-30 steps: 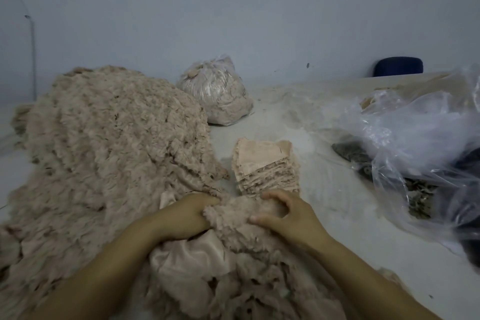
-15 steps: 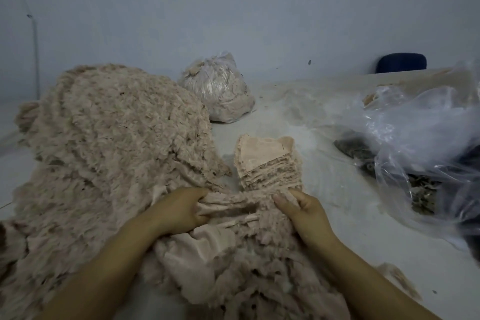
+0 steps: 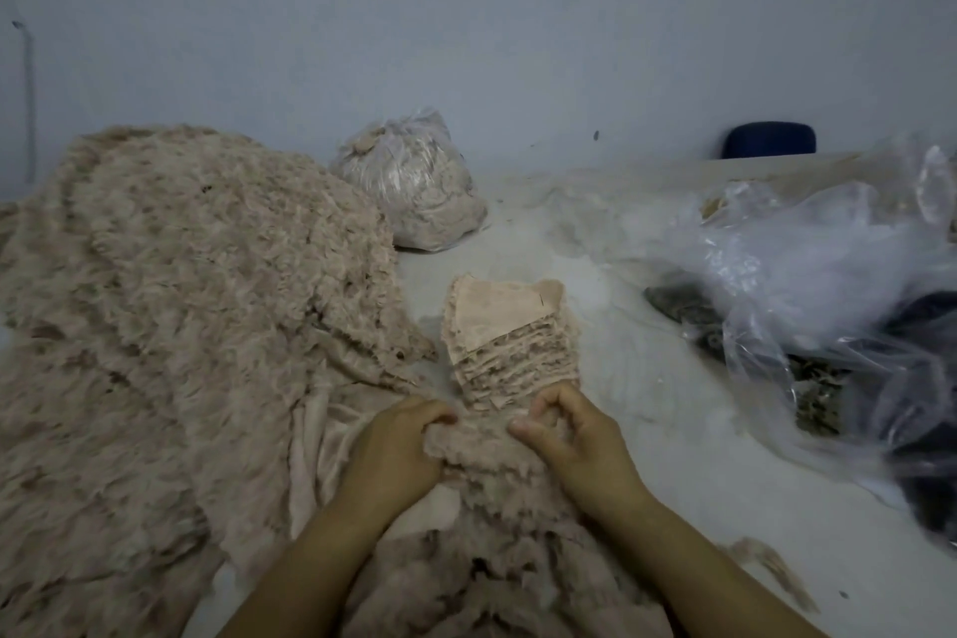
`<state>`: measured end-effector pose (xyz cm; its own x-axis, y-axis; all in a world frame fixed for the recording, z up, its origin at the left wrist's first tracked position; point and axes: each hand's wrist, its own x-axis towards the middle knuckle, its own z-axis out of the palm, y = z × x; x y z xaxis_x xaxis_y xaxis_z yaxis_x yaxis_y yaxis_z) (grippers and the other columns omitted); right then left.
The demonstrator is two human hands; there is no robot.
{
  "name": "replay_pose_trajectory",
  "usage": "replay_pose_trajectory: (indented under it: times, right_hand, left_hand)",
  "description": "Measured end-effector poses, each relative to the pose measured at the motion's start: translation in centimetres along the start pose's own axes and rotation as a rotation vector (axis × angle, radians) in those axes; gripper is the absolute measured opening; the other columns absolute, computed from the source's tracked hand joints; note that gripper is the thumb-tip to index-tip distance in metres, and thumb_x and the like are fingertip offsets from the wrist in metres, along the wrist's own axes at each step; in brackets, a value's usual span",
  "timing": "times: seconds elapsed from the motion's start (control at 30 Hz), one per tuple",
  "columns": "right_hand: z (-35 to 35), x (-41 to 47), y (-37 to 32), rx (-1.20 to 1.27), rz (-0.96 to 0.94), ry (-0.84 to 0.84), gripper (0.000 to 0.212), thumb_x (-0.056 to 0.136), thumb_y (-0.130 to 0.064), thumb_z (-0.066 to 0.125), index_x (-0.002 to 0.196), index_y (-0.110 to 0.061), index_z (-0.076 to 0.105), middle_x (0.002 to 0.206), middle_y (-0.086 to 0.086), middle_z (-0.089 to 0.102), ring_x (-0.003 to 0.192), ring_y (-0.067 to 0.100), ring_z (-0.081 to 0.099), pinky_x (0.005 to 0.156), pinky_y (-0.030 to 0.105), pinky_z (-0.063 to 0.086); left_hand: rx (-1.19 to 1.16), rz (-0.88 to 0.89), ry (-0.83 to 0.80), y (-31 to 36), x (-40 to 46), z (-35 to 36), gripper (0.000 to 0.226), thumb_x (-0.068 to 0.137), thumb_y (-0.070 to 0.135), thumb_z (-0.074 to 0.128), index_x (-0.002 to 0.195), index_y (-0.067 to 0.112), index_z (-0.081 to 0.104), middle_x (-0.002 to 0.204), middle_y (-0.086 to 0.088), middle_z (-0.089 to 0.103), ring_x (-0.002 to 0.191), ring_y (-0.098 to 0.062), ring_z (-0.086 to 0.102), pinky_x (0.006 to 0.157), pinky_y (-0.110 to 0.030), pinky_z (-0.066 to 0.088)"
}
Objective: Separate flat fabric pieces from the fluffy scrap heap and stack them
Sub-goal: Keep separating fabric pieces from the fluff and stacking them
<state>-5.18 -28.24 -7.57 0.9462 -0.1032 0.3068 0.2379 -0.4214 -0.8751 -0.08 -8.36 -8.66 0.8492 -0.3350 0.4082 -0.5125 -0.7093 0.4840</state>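
Note:
A big heap of fluffy beige scraps covers the left of the table and spills toward me. Just past my hands stands a neat stack of flat beige fabric pieces, smooth side up. My left hand grips the left end of a fluffy fabric piece from the near pile. My right hand pinches its right end, fingers curled over the edge. The piece is held between both hands right in front of the stack's base.
A tied clear bag of beige scraps sits at the back centre. Crumpled clear plastic bags with dark material fill the right side. A dark blue chair back shows behind the white table. A loose scrap lies near my right forearm.
Both hands moved forward with the fluffy piece, closer to the stack's base. The fingers of my right hand, lying flatter half a second ago, now curl over the piece's edge.

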Motion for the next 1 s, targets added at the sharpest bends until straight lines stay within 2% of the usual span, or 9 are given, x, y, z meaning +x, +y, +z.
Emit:
replay_pose_trajectory:
  times: [0.13, 0.2, 0.33, 0.47, 0.53, 0.63, 0.73, 0.87, 1.0]
  right_hand:
    - [0.3, -0.5, 0.2, -0.129, -0.071, -0.266, 0.033, 0.077, -0.038, 0.077, 0.062, -0.031, 0.048, 0.062, -0.022, 0.053, 0.060, -0.005, 0.048, 0.055, 0.014, 0.033]
    - [0.3, -0.5, 0.0, -0.130, -0.094, -0.127, 0.034, 0.087, -0.026, 0.069, 0.060, -0.033, 0.049, 0.063, -0.022, 0.056, 0.063, -0.008, 0.052, 0.059, 0.009, 0.036]
    - [-2.2, 0.5, 0.4, 0.040, 0.098, 0.361, 0.040, 0.091, -0.024, 0.062, 0.057, -0.022, 0.041, 0.053, -0.011, 0.045, 0.051, -0.001, 0.042, 0.053, 0.013, 0.034]
    - [-1.6, 0.4, 0.2, 0.274, 0.150, 0.178, 0.018, 0.091, -0.022, 0.063, 0.073, -0.025, 0.059, 0.074, -0.011, 0.067, 0.071, 0.006, 0.062, 0.068, 0.021, 0.049]
    - [-0.8, 0.3, -0.1, 0.493, 0.191, 0.048, 0.013, 0.086, -0.020, 0.066, 0.099, -0.019, 0.066, 0.095, -0.002, 0.074, 0.088, 0.016, 0.070, 0.070, 0.024, 0.055]
    - [-0.5, 0.0, -0.5, 0.807, 0.246, -0.123, 0.036, 0.078, -0.016, 0.070, 0.113, -0.012, 0.063, 0.106, 0.010, 0.072, 0.096, 0.027, 0.070, 0.071, 0.030, 0.057]
    - [0.1, -0.2, -0.6, 0.740, 0.231, -0.087, 0.032, 0.079, -0.011, 0.071, 0.110, -0.015, 0.063, 0.101, 0.005, 0.074, 0.092, 0.022, 0.071, 0.068, 0.027, 0.057]
    - [-0.6, 0.5, -0.7, 0.578, 0.188, 0.213, 0.013, 0.087, -0.011, 0.066, 0.098, -0.017, 0.064, 0.087, -0.007, 0.073, 0.078, 0.006, 0.070, 0.059, 0.016, 0.052]
    - [-0.7, 0.3, -0.3, 0.532, 0.192, 0.172, 0.005, 0.088, -0.017, 0.066, 0.085, -0.017, 0.071, 0.083, -0.002, 0.074, 0.076, 0.010, 0.071, 0.058, 0.017, 0.052]
  left_hand:
    - [-0.167, 0.027, -0.113, 0.3, -0.3, -0.2, 0.039, 0.083, 0.009, 0.062, 0.120, 0.024, 0.062, 0.115, 0.009, 0.063, 0.103, -0.005, 0.057, 0.089, -0.015, 0.044]
    - [-0.086, -0.005, -0.142, 0.3, -0.5, 0.1, 0.034, 0.087, 0.009, 0.054, 0.118, 0.022, 0.060, 0.107, 0.002, 0.068, 0.096, -0.015, 0.062, 0.082, -0.027, 0.049]
    - [-0.198, -0.237, 0.110, -0.8, -0.1, -1.0, 0.024, 0.100, 0.027, 0.041, 0.102, 0.020, 0.064, 0.096, 0.007, 0.065, 0.086, -0.008, 0.059, 0.071, -0.019, 0.040]
    - [-0.262, -0.132, -0.130, 0.3, -0.1, -1.9, 0.035, 0.088, 0.043, 0.058, 0.054, 0.034, 0.051, 0.065, 0.012, 0.057, 0.066, -0.001, 0.054, 0.066, -0.024, 0.041]
    - [-0.407, -0.108, -0.254, 1.8, 0.1, -2.0, 0.011, 0.079, 0.051, 0.063, 0.072, 0.041, 0.061, 0.090, 0.016, 0.062, 0.084, 0.007, 0.057, 0.078, -0.017, 0.045]
    - [-0.739, -0.204, -0.422, 3.2, 0.3, -1.8, 0.064, 0.070, 0.047, 0.076, 0.123, 0.041, 0.042, 0.120, 0.029, 0.047, 0.106, 0.015, 0.051, 0.085, -0.007, 0.044]
    - [-0.824, -0.223, -0.402, 4.0, 0.0, -0.9, 0.071, 0.066, 0.029, 0.080, 0.124, 0.041, 0.041, 0.119, 0.028, 0.052, 0.107, 0.008, 0.057, 0.086, -0.013, 0.048]
    - [-1.022, -0.391, -0.258, 3.7, 0.2, -1.1, 0.012, 0.085, 0.015, 0.065, 0.097, 0.013, 0.064, 0.059, 0.014, 0.054, 0.044, -0.002, 0.039, 0.044, -0.014, 0.035]
    - [-1.057, -0.410, -0.155, 3.4, 0.2, -1.4, 0.021, 0.081, 0.027, 0.060, 0.079, 0.007, 0.063, 0.051, 0.008, 0.039, 0.037, -0.003, 0.027, 0.037, -0.014, 0.027]
